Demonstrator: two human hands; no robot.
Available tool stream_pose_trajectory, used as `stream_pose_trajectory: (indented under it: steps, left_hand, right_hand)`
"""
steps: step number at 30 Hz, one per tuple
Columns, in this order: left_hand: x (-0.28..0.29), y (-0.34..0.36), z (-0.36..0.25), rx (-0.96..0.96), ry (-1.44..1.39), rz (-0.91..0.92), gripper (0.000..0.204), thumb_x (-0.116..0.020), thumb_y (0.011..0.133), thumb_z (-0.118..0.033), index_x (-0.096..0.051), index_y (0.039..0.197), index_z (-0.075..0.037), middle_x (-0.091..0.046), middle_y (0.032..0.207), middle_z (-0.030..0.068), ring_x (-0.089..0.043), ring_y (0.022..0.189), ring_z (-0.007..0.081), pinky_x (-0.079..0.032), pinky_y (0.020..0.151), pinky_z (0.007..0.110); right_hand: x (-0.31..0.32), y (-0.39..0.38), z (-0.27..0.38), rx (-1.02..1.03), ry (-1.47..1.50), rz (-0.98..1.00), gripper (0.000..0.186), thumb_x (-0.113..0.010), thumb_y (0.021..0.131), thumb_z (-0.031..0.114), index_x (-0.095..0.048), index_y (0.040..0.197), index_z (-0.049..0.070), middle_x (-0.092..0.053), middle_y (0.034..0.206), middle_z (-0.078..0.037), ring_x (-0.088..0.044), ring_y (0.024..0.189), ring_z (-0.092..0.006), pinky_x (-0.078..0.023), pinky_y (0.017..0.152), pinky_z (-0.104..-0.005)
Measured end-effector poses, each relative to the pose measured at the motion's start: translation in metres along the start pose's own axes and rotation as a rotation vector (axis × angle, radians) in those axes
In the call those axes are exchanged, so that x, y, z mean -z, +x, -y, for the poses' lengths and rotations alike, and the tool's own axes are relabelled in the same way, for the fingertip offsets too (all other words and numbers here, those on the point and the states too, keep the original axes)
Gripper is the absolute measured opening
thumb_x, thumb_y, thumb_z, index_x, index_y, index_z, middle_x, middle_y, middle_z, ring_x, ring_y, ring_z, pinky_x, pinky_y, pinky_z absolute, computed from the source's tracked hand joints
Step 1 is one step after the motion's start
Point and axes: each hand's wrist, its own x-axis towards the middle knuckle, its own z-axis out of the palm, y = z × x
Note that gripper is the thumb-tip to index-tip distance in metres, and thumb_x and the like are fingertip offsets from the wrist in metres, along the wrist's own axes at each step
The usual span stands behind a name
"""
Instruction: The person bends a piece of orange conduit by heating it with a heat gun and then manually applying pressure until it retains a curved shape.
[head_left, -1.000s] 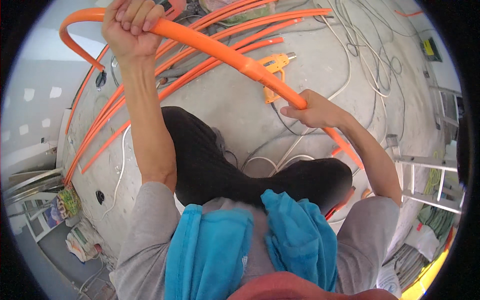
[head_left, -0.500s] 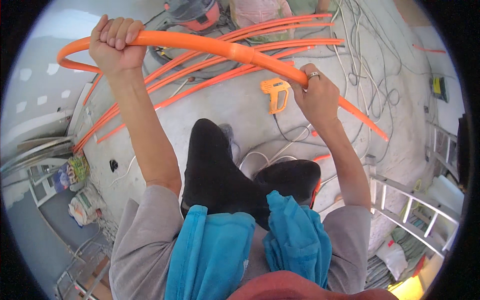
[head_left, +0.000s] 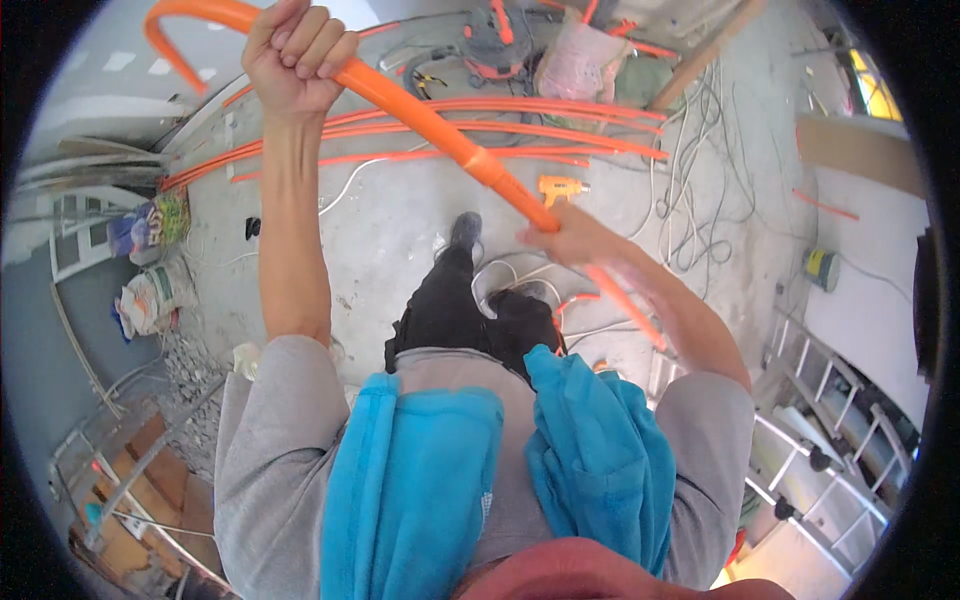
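Note:
A long orange plastic pipe (head_left: 420, 120) slants across in front of me, from upper left down to lower right. Its far left end curves round in a hook, and a slightly thicker joint (head_left: 483, 166) shows along its length. My left hand (head_left: 300, 50) is wrapped round it just past the bend, raised high. Lower down, my right hand (head_left: 575, 236) is closed round the straight part, somewhat blurred, and the free end sticks out below it. A yellow heat gun (head_left: 561, 189) lies on the floor beyond my right hand.
Several orange pipes (head_left: 400, 127) lie across the concrete floor ahead. Loose cables (head_left: 700, 190) tangle at the right. A vacuum cleaner (head_left: 495, 45) and a plastic bag (head_left: 580, 62) stand at the back. Ladders (head_left: 815, 480) lean at lower right; rubble (head_left: 195, 390) and sacks (head_left: 158, 298) are at left.
I have risen from a crouch, and the floor looks farther off. The pipe has tilted more steeply, its right part now lower. My left hand shifted right and up; my right hand moved lower and left.

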Motion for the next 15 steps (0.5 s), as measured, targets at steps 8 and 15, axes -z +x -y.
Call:
stream_pose_trajectory:
  steps: [8, 15]
  left_hand:
    - [-0.046, -0.010, -0.084, -0.117, 0.256, -0.360, 0.046, -0.056, 0.100, -0.018, -0.035, 0.060, -0.020, -0.027, 0.048, -0.0079, -0.029, 0.041, 0.0068, -0.029, 0.044, 0.026]
    - [-0.040, -0.064, -0.149, -0.393, 0.194, -0.424, 0.048, -0.059, 0.097, -0.015, -0.030, 0.059, -0.021, -0.026, 0.049, -0.0068, -0.030, 0.041, 0.0090, -0.028, 0.044, 0.028]
  right_hand:
    - [-0.015, -0.026, 0.102, -0.005, 0.093, 0.002, 0.039, -0.074, 0.093, 0.042, -0.064, 0.084, 0.005, -0.056, 0.065, -0.002, -0.055, 0.056, -0.0152, -0.044, 0.052, -0.0333]
    - [-0.023, -0.042, 0.073, 0.545, -0.583, -0.989, 0.054, -0.077, 0.089, 0.029, -0.059, 0.130, -0.002, -0.062, 0.121, -0.022, -0.056, 0.120, -0.0376, -0.043, 0.105, -0.0450]
